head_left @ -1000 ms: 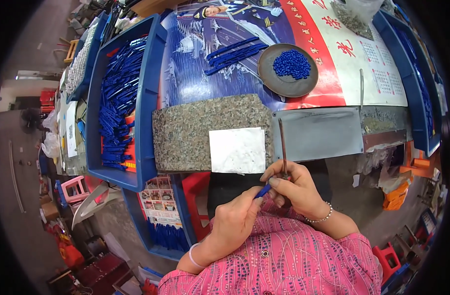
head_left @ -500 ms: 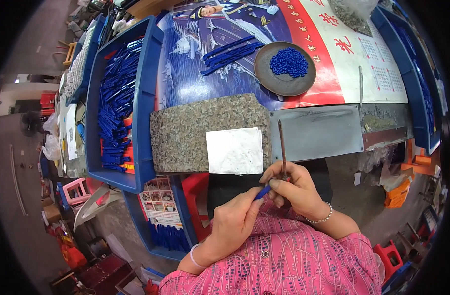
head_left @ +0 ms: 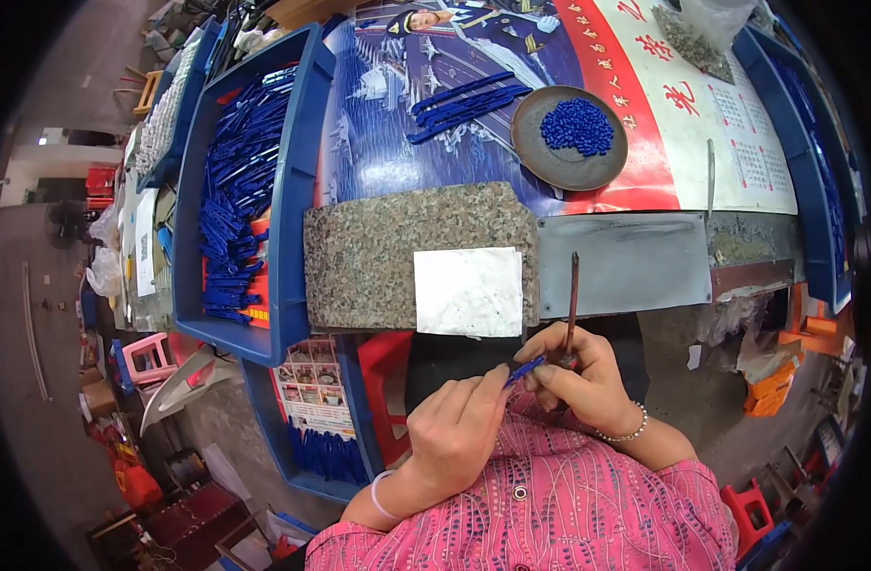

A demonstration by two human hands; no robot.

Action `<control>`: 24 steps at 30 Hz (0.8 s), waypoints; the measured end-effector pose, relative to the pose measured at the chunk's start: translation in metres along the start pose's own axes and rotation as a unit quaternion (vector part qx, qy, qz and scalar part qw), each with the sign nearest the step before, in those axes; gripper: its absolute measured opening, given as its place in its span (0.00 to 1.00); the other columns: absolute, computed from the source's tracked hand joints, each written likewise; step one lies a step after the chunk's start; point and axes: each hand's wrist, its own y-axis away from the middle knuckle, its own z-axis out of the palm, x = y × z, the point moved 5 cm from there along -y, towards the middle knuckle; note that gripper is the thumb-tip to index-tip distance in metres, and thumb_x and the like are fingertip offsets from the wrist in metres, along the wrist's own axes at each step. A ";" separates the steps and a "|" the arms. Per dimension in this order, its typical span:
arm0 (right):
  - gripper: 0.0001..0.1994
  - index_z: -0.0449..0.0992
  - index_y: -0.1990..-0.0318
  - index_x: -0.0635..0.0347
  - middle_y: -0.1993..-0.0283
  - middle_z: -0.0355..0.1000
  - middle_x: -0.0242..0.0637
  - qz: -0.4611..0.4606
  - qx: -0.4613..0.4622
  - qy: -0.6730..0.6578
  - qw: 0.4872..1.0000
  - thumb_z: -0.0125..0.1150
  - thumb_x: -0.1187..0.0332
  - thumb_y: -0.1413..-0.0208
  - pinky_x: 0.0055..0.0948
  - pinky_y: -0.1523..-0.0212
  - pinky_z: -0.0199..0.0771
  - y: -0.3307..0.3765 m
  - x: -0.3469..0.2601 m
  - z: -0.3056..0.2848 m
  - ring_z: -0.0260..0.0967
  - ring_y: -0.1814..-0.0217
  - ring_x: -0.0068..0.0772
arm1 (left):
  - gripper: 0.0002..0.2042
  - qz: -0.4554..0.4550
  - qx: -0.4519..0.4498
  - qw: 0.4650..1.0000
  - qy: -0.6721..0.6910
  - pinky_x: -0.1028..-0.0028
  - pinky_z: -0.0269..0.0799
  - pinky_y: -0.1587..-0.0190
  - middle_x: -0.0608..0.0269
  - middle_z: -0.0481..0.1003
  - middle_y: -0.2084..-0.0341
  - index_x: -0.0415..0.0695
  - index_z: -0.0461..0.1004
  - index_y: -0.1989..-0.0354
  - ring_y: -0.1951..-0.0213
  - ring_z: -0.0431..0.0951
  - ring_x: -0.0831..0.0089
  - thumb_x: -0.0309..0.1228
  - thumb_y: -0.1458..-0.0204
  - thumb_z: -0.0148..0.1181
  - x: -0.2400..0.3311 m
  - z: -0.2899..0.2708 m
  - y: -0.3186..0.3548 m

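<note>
In front of my pink patterned shirt, my two hands meet over a small, narrow blue plastic piece (head_left: 524, 370). The fingers of my left hand (head_left: 455, 426) are closed on its lower left end. My right hand (head_left: 588, 381) pinches the other end between thumb and fingers. The same right hand also grips a thin, dark, rod-like tool (head_left: 574, 300), which points away from me, nearly upright in the picture. The tool's lower end is hidden among the fingers. Just beyond my hands, a folded white cloth or paper (head_left: 469, 292) lies on a speckled stone slab (head_left: 359, 252).
A brown dish (head_left: 540, 167) holds many small blue beads, with several long blue strips (head_left: 464, 112) beside it on a poster. Blue trays (head_left: 297, 209) of blue pieces stand left and right (head_left: 792, 143). A grey plate (head_left: 626, 266) adjoins the slab; a lower tray (head_left: 274, 438) sits at left.
The blue piece is turned in my fingers and shows more of itself. The tool has swung from leaning left to leaning slightly right. The whole view has shifted a little.
</note>
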 end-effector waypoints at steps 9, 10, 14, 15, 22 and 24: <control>0.07 0.69 0.62 0.67 0.76 0.68 0.34 0.005 0.003 0.007 1.000 0.50 0.79 0.50 0.16 0.80 0.62 0.000 -0.002 0.000 0.62 0.82 0.17 | 0.13 -0.049 -0.017 0.998 0.046 0.71 0.68 0.78 0.54 0.73 0.78 0.37 0.72 0.63 0.79 0.73 0.62 0.18 0.59 0.62 -0.003 0.005 0.000; 0.08 0.68 0.60 0.67 0.75 0.68 0.35 0.015 -0.001 0.011 1.000 0.50 0.79 0.50 0.16 0.80 0.62 0.002 -0.003 0.000 0.62 0.82 0.17 | 0.13 -0.047 -0.018 0.998 0.048 0.71 0.68 0.78 0.54 0.73 0.78 0.37 0.72 0.63 0.79 0.73 0.62 0.18 0.59 0.62 -0.003 0.005 0.000; 0.13 0.62 0.54 0.66 0.71 0.67 0.39 -0.020 0.006 0.005 1.000 0.48 0.79 0.48 0.17 0.80 0.63 0.015 -0.011 -0.009 0.61 0.82 0.18 | 0.09 -0.120 -0.088 0.969 0.196 0.75 0.67 0.79 0.58 0.74 0.78 0.36 0.72 0.60 0.82 0.73 0.72 0.21 0.52 0.56 -0.013 0.019 0.002; 0.13 0.62 0.54 0.66 0.71 0.67 0.39 -0.020 0.008 0.007 1.000 0.48 0.79 0.48 0.17 0.80 0.63 0.021 -0.015 -0.014 0.61 0.82 0.18 | 0.09 -0.154 -0.101 0.946 0.268 0.78 0.66 0.80 0.60 0.74 0.78 0.36 0.71 0.60 0.83 0.72 0.77 0.23 0.48 0.53 -0.016 0.024 0.004; 0.19 0.55 0.48 0.66 0.68 0.69 0.37 -0.043 0.065 0.271 0.959 0.48 0.78 0.49 0.16 0.77 0.62 0.070 -0.023 -0.052 0.61 0.79 0.16 | 0.12 -0.320 -0.258 0.733 0.542 0.86 0.58 0.82 0.68 0.72 0.80 0.36 0.69 0.55 0.84 0.64 0.88 0.31 0.41 0.44 -0.013 0.056 -0.003; 0.21 0.55 0.48 0.65 0.68 0.69 0.36 -0.043 0.076 0.314 0.946 0.50 0.78 0.50 0.16 0.76 0.62 0.074 -0.026 -0.051 0.60 0.78 0.15 | 0.13 -0.344 -0.261 0.695 0.575 0.87 0.56 0.82 0.68 0.71 0.80 0.37 0.69 0.55 0.85 0.61 0.89 0.32 0.40 0.44 -0.014 0.066 -0.002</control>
